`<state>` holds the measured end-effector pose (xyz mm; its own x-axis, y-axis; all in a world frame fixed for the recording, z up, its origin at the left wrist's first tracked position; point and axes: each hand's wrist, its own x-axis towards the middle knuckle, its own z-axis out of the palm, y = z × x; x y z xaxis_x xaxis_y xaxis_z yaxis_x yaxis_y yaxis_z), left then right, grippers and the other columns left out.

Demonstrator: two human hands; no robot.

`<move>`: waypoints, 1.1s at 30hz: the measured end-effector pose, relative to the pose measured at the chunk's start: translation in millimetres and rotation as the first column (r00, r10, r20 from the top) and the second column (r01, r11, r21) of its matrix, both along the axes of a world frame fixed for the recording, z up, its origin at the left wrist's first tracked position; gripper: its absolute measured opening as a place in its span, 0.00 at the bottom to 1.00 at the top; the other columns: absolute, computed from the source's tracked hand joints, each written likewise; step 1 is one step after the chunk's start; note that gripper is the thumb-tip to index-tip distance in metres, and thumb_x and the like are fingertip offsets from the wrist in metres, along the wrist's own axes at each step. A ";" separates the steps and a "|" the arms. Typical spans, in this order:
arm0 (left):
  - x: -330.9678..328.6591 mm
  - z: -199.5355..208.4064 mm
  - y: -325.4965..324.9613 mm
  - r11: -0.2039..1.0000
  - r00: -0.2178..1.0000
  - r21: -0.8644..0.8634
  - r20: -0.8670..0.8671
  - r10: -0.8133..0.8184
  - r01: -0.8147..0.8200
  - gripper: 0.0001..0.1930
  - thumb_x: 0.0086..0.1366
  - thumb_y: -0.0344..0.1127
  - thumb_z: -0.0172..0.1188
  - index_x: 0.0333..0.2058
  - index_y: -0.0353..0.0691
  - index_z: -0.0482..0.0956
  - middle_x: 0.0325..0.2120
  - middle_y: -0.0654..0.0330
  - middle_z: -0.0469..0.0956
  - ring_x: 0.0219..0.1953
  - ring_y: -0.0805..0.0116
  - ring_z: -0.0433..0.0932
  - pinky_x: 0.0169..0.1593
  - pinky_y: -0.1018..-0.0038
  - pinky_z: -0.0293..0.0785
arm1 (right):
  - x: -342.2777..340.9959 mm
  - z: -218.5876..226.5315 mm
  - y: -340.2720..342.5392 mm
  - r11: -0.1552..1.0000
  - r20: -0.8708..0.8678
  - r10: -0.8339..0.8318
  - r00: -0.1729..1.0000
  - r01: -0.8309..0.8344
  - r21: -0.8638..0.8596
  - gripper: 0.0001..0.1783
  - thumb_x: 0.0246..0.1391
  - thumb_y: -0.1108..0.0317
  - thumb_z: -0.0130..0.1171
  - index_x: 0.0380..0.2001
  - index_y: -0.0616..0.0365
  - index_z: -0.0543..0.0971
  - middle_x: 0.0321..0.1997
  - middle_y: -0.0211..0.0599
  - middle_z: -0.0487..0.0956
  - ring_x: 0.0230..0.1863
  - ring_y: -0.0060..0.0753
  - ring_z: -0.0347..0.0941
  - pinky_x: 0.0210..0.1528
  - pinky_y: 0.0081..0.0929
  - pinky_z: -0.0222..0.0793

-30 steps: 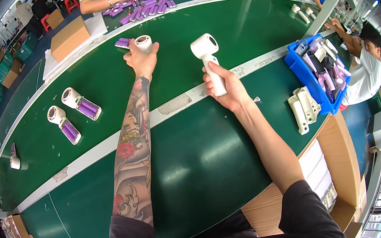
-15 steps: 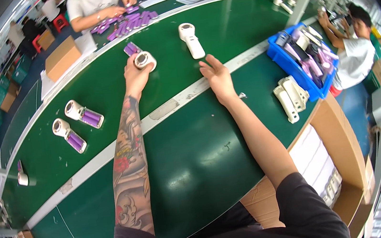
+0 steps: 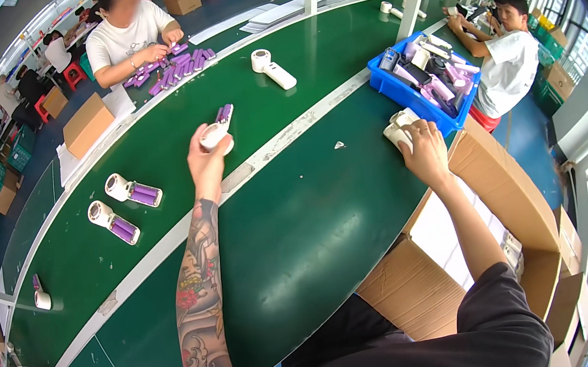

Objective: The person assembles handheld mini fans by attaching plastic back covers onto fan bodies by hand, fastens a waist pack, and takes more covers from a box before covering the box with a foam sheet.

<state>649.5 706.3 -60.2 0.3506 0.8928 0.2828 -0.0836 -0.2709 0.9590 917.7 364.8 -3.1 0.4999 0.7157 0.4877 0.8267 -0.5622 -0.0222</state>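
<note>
One white device [image 3: 214, 137] fills the left hand [image 3: 206, 160], left of the blue bin [image 3: 411, 99]; beside it, the right hand [image 3: 427, 152] cups pale shells [image 3: 396, 131], grip unclear: picking up seemingly needs firm fingers.

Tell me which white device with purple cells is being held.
The device in the left hand; the other three devices rest on the green surface, untouched.

Round-headed handheld housing [image 3: 216, 137] moulded in smooth white plastic, handle shells [image 3: 393, 132] formed in cream plastic, tabletop [image 3: 298, 272] surfaced in glossy green, bin [image 3: 405, 97] moulded in blue plastic, carton [image 3: 412, 290] made of matt brown cardboard
</note>
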 end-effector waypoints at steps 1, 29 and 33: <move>-3.3 2.9 -3.8 0.987 0.965 -0.159 0.263 0.020 0.023 0.24 0.64 0.37 0.68 0.56 0.37 0.74 0.48 0.52 0.77 0.48 0.60 0.78 0.57 0.66 0.72 | -0.8 2.2 -4.0 0.996 0.008 -0.041 0.999 0.042 -0.085 0.22 0.55 0.73 0.62 0.54 0.56 0.77 0.49 0.47 0.79 0.52 0.50 0.75 0.60 0.43 0.71; -62.9 -11.0 -44.7 0.755 0.709 -0.374 0.685 -0.167 0.539 0.25 0.66 0.23 0.59 0.61 0.28 0.64 0.53 0.45 0.76 0.56 0.53 0.77 0.63 0.60 0.75 | -105.9 60.6 129.1 0.859 -0.807 0.512 0.294 -0.164 0.485 0.30 0.58 0.63 0.63 0.61 0.67 0.71 0.52 0.46 0.77 0.38 0.33 0.77 0.41 0.24 0.74; -68.9 -13.9 -35.8 0.786 0.693 -0.349 0.707 -0.137 0.511 0.26 0.66 0.21 0.58 0.61 0.28 0.64 0.54 0.44 0.76 0.58 0.52 0.76 0.64 0.60 0.74 | -130.2 8.5 194.1 0.735 -0.682 0.663 -0.308 0.096 0.671 0.29 0.61 0.68 0.59 0.63 0.66 0.67 0.52 0.45 0.77 0.40 0.31 0.78 0.39 0.21 0.74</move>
<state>580.6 670.5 -74.2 0.5557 0.8240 0.1104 -0.6835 0.3772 0.6249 787.4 558.9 5.5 0.3767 0.9263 -0.0022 -0.3296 0.1318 -0.9349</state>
